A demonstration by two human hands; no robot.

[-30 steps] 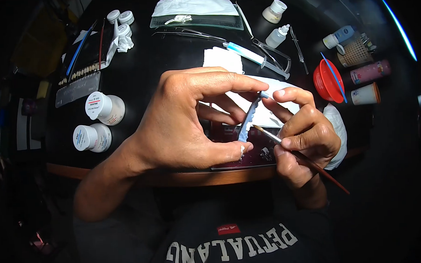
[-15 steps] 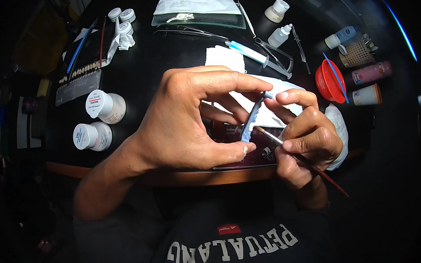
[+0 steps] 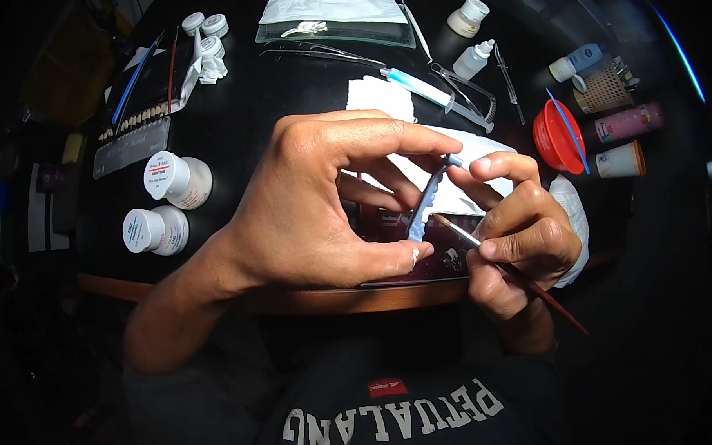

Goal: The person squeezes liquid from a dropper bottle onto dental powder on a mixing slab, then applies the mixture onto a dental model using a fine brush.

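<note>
My left hand (image 3: 316, 200) grips a curved blue-grey piece (image 3: 427, 198) by its two ends, between thumb and fingers. White bumps line the piece's right edge, and a white smear shows on my left thumb. Closed round a thin brush (image 3: 468, 236) with a dark red handle is my right hand (image 3: 525, 224). The brush tip points at the lower right edge of the piece; whether it touches is too small to tell. Behind the hands lie white tissue (image 3: 379, 98) and a white sheet (image 3: 479, 144), partly covered by my fingers.
Two lidded jars (image 3: 178, 182) stand at left beside a tooth shade strip (image 3: 133, 140). A syringe (image 3: 418, 88), dropper bottle (image 3: 473, 60) and glass slab (image 3: 338, 33) lie beyond the hands. At right are a red bowl (image 3: 553, 141) and a cup (image 3: 616, 160). The wooden table edge (image 3: 343, 301) runs in front.
Compared with a second ago, both hands, the piece and the brush sit slightly further right in view, as do many table items. Both grips are the same.
</note>
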